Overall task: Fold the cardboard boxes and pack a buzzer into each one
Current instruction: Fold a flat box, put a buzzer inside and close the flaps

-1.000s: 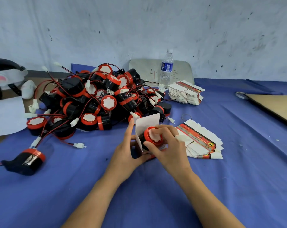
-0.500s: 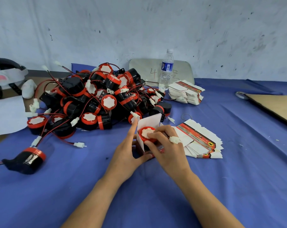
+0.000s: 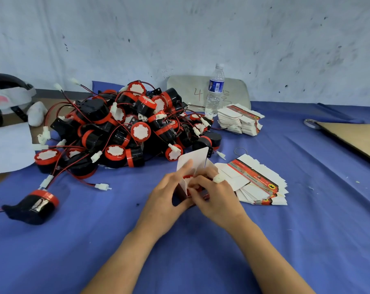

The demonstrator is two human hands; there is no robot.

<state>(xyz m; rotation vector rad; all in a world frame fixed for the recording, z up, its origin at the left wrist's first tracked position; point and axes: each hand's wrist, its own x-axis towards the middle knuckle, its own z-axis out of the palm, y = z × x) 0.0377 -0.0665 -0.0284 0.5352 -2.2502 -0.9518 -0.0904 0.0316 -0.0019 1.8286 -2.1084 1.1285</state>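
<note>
The left hand is wrapped round the near-left wall of a small cardboard box, thumb low on the front and forefinger lying up along the raised lid flap. The right hand meets it from the other side, fingers curled over the box's mouth and pinching the buzzer, which sits between the two hands and mostly inside the box. Only a sliver of its red rim shows. A white connector on the buzzer's lead pokes out by the right hand's knuckles, not yet tucked in. The box stands upright on the blue cloth with its long axis roughly vertical, its mouth up and its flap rising on the side away from the hands. The buzzer's red face looks upward, so its round body seems to run along the box's axis. The card is probably thin, light and easily crushed, so it is best held low on the side walls rather than by the flaps. The buzzer is likely hard, smooth plastic and heavier than its box, with a springy lead. A fanned stack of flat boxes lies just beside the right hand, and the heap of buzzers lies beyond the left.
</note>
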